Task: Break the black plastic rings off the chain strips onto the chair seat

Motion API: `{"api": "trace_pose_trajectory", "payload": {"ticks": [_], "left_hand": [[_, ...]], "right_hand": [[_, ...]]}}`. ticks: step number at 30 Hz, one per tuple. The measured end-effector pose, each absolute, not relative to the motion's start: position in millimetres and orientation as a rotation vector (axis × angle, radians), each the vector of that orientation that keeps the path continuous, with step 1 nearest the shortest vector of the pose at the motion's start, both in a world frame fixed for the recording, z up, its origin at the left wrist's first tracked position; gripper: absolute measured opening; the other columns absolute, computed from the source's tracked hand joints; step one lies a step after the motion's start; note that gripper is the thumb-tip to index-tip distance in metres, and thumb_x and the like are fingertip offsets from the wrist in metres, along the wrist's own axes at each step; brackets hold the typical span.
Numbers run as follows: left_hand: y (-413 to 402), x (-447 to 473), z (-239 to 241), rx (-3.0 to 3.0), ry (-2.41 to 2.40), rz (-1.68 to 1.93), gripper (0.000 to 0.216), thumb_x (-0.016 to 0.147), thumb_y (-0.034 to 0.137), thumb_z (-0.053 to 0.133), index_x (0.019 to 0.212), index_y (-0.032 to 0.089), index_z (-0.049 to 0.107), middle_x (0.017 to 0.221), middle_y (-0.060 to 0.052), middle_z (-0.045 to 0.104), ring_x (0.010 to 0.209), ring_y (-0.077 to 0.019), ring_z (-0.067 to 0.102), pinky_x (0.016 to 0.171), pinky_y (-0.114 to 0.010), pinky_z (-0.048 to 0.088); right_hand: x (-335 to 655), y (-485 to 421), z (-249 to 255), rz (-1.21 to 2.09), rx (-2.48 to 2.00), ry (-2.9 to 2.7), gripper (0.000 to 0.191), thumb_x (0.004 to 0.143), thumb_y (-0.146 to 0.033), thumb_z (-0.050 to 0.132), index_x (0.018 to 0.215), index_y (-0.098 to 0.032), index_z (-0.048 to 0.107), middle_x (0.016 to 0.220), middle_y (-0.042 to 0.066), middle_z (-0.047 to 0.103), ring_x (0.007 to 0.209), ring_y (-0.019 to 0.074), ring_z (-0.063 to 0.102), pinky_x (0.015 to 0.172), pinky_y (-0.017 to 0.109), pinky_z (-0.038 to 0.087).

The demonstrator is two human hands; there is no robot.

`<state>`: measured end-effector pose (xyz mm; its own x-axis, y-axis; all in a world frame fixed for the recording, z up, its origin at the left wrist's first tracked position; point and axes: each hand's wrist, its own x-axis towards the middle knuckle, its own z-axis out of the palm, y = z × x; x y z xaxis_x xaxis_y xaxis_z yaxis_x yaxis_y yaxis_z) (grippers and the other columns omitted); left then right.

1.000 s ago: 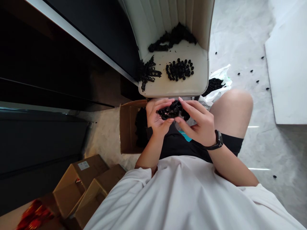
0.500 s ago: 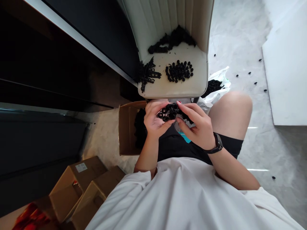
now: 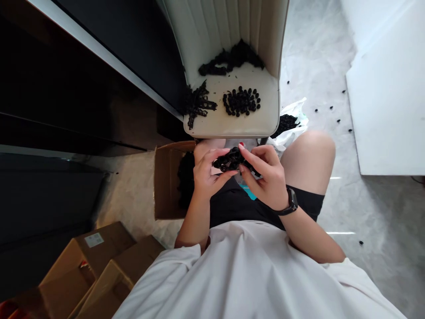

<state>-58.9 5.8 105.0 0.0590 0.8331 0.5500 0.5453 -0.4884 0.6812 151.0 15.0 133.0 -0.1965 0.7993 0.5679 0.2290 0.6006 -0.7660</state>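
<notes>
Probably a home: cream padded chair (image 3: 232,126), glossy dark panels (image 3: 83,93) (cardboard boxes (image 3: 111,250), too).

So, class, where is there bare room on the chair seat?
The seat is bare between the round black pieces and its near edge. Crowded: its left side, with tangled black scraps, and the back, with a dark heap.

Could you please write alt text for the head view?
A person in a white T-shirt holds a cluster of black parts between left hand and right hand. Ahead, small round black pieces lie on a cream chair; an open cardboard box stands left.
</notes>
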Motion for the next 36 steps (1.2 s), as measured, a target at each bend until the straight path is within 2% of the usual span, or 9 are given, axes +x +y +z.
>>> {"api": "trace_pose_trajectory", "payload": {"ticks": [7, 11, 15, 19, 23, 25, 29, 32, 36], "left_hand": [[7.0, -59.0, 110.3, 1.995, 1.272, 1.436, 0.035, 0.09, 0.042, 0.085, 0.119, 0.025, 0.076, 0.102, -0.005, 0.08, 0.095, -0.0204, 0.077, 0.09, -0.036, 0.062], [8.4, -71.7, 105.5, 1.865, 1.318, 1.538, 0.038, 0.085, 0.044, 0.089, 0.115, 0.024, 0.076, 0.097, -0.004, 0.076, 0.087, -0.0186, 0.075, 0.08, -0.033, 0.061], [10.3, -92.3, 111.9, 1.869, 1.33, 1.535, 0.04, 0.079, 0.046, 0.095, 0.105, 0.023, 0.076, 0.092, -0.003, 0.072, 0.083, -0.0169, 0.071, 0.074, -0.03, 0.058], [8.1, -108.7, 127.8, 1.97, 1.384, 1.263, 0.034, 0.082, 0.05, 0.091, 0.092, 0.021, 0.076, 0.088, -0.003, 0.073, 0.085, -0.0179, 0.069, 0.079, -0.032, 0.056], [6.5, -113.0, 132.7, 1.994, 1.423, 0.807, 0.038, 0.094, 0.055, 0.077, 0.109, 0.02, 0.08, 0.101, -0.008, 0.078, 0.093, -0.021, 0.072, 0.084, -0.032, 0.056], [6.8, -111.1, 128.4, 1.97, 1.414, 0.657, 0.04, 0.099, 0.055, 0.07, 0.11, 0.018, 0.08, 0.105, -0.009, 0.079, 0.094, -0.0218, 0.072, 0.084, -0.032, 0.056], [6.7, -105.2, 117.1, 1.892, 1.423, 0.529, 0.04, 0.1, 0.055, 0.066, 0.108, 0.016, 0.077, 0.103, -0.009, 0.079, 0.092, -0.0226, 0.071, 0.088, -0.033, 0.056], [6.9, -101.0, 110.8, 1.859, 1.432, 0.477, 0.041, 0.101, 0.055, 0.064, 0.103, 0.016, 0.075, 0.099, -0.007, 0.078, 0.092, -0.0226, 0.071, 0.089, -0.033, 0.054], [6.6, -86.4, 99.5, 1.832, 1.289, 0.457, 0.039, 0.104, 0.053, 0.058, 0.104, 0.018, 0.075, 0.099, -0.005, 0.078, 0.093, -0.0222, 0.07, 0.089, -0.032, 0.053]], "right_hand": [[164.7, 22.7, 122.9, 0.698, -0.92, -1.756, 0.044, 0.103, -0.024, 0.058, 0.144, -0.036, 0.071, 0.121, 0.011, 0.059, 0.103, 0.026, 0.066, 0.089, 0.048, 0.064], [184.5, 31.3, 120.2, 0.723, -0.93, -1.79, 0.038, 0.106, -0.027, 0.058, 0.14, -0.035, 0.074, 0.117, 0.01, 0.068, 0.102, 0.0263, 0.07, 0.087, 0.046, 0.064], [204.0, 34.7, 122.6, 0.797, -0.944, -1.845, 0.032, 0.103, -0.035, 0.068, 0.134, -0.032, 0.076, 0.111, 0.01, 0.076, 0.099, 0.0276, 0.073, 0.086, 0.045, 0.064], [215.6, 35.7, 120.9, 0.827, -0.987, -1.818, 0.03, 0.099, -0.039, 0.075, 0.127, -0.03, 0.079, 0.108, 0.009, 0.08, 0.098, 0.0281, 0.075, 0.085, 0.043, 0.064], [220.1, 38.8, 116.5, 0.822, -1.032, -1.85, 0.027, 0.1, -0.039, 0.074, 0.124, -0.029, 0.08, 0.112, 0.009, 0.079, 0.102, 0.0287, 0.075, 0.084, 0.043, 0.065], [221.1, 41.0, 113.5, 0.796, -1.071, -1.841, 0.027, 0.099, -0.041, 0.075, 0.123, -0.029, 0.08, 0.113, 0.01, 0.077, 0.102, 0.0285, 0.074, 0.083, 0.044, 0.065], [222.2, 45.7, 101.4, 0.763, -1.112, -1.623, 0.034, 0.091, -0.046, 0.084, 0.12, -0.029, 0.08, 0.105, 0.008, 0.073, 0.096, 0.0263, 0.072, 0.083, 0.043, 0.064], [219.3, 49.5, 88.4, 0.871, -1.098, -1.389, 0.043, 0.083, -0.055, 0.09, 0.115, -0.029, 0.078, 0.095, 0.004, 0.071, 0.087, 0.0226, 0.071, 0.075, 0.037, 0.063], [204.5, 54.9, 75.9, 1.055, -1.039, -1.073, 0.047, 0.093, -0.075, 0.069, 0.098, -0.029, 0.073, 0.081, 0.0, 0.064, 0.071, 0.017, 0.065, 0.063, 0.032, 0.059]]}}
